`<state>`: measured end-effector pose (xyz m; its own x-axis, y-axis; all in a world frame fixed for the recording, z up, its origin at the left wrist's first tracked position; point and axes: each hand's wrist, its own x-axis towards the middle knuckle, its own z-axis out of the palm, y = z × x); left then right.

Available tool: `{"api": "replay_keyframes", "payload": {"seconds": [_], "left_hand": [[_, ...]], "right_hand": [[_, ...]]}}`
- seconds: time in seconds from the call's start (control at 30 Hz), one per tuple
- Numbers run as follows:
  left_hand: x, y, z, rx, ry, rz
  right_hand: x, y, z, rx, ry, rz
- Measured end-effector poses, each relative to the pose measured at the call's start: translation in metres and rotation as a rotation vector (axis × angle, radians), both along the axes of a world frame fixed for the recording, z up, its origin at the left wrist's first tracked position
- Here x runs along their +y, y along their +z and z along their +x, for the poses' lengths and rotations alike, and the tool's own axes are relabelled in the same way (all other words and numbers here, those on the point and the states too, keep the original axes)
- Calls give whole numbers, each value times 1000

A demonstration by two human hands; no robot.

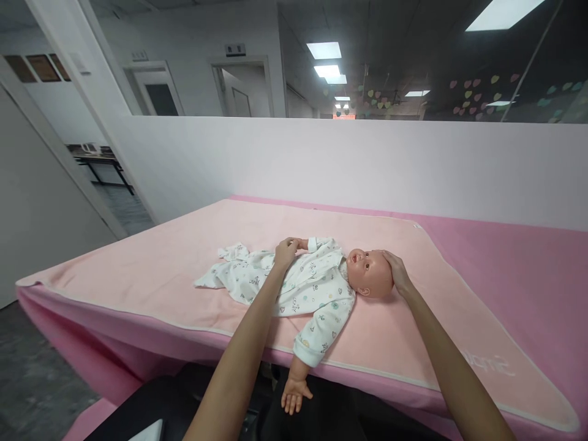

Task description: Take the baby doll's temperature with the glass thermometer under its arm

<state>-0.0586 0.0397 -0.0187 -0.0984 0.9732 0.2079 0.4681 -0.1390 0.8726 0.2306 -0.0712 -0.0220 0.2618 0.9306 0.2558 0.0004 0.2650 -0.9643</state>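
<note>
A baby doll (316,288) in a white patterned outfit lies on its back on a peach blanket (151,263), its head to the right. My left hand (285,252) reaches across its body with fingers closed around the doll's far hand (302,244). Against the crown of the doll's head (370,274) rests my right hand (397,270), its fingers stretched along the top. The doll's near arm (324,331) hangs over the front edge of the table, palm showing. The outfit's leg ends look flat on the blanket.
Pink cloth (519,263) covers the table under the blanket and drapes at the front. A low white wall (344,165) with glass above borders the far side. At the lower left, part of a pale flat object (147,431) shows near my dark-clothed legs.
</note>
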Motion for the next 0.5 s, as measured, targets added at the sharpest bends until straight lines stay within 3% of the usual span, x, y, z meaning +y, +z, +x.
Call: {"api": "replay_keyframes", "payload": {"seconds": [0.5], "left_hand": [[1, 0, 1, 137, 39, -57]], "right_hand": [[2, -2, 1, 3, -35, 5]]}}
